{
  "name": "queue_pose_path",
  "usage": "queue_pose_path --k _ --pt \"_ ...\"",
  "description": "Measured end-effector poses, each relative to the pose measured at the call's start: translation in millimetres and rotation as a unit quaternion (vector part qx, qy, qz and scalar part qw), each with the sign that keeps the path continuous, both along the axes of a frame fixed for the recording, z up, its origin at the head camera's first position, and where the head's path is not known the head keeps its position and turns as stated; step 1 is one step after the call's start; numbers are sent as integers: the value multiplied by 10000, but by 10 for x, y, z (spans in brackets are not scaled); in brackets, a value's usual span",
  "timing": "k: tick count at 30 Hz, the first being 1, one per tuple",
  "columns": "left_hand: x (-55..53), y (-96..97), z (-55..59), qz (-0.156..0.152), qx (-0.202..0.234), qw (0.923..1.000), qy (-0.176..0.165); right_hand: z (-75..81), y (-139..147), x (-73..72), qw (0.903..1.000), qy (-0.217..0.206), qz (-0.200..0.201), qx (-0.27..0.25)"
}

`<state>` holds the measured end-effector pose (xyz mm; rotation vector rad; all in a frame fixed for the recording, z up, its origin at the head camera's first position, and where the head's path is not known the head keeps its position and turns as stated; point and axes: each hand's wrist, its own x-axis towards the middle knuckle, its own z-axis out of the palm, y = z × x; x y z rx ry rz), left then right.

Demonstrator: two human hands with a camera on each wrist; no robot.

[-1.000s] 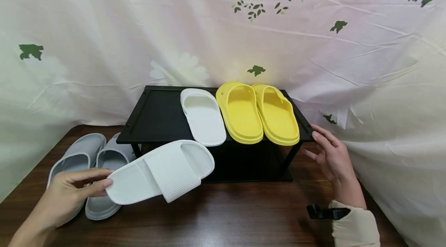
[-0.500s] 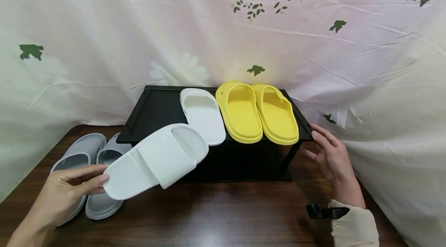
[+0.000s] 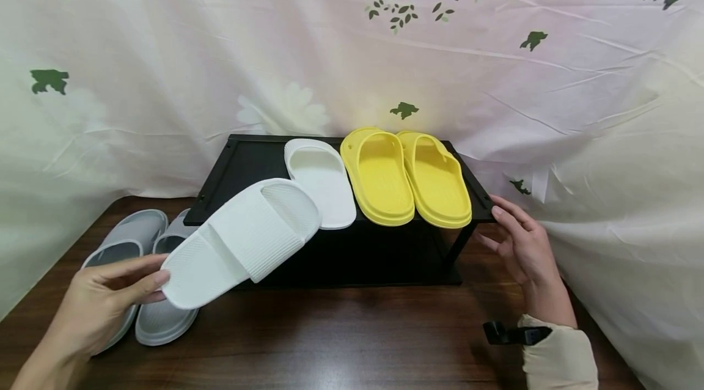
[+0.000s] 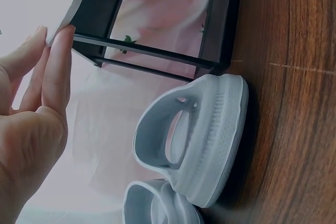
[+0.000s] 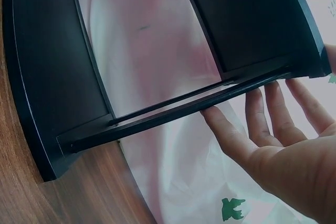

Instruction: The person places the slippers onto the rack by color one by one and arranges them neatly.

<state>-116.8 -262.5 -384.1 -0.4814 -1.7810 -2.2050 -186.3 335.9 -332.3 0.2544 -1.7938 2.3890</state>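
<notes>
By the heel end, my left hand point(image 3: 104, 304) pinches a white slide slipper point(image 3: 242, 240) between thumb and fingers. The slipper is tilted, toe up and to the right, in front of the shoe rack's left front edge. It overlaps the lower corner of the other white slipper point(image 3: 324, 188), which lies on the black shoe rack point(image 3: 250, 161). My right hand point(image 3: 530, 255) touches the rack's right front corner with nearly straight fingers. In the right wrist view, the fingertips point(image 5: 211, 113) rest against the rack's side post.
Two yellow slippers point(image 3: 379, 179) lie side by side at the rack's right end. A pair of grey slippers point(image 4: 210, 129) stands on the brown wooden table point(image 3: 352, 341), left of the rack and partly behind my left hand. A patterned cloth point(image 3: 181, 60) hangs behind.
My left hand has raised the white slipper and shifted it slightly left, tilting its toe further up over the rack's front edge. The right hand has stayed at the corner.
</notes>
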Motion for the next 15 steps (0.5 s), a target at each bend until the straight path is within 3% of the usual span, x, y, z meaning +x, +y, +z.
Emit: queue_pose_path --k 15 --pt "-22 73 30 -225 1003 9940 372 -2 1 -4 10000 -16 -46 59"
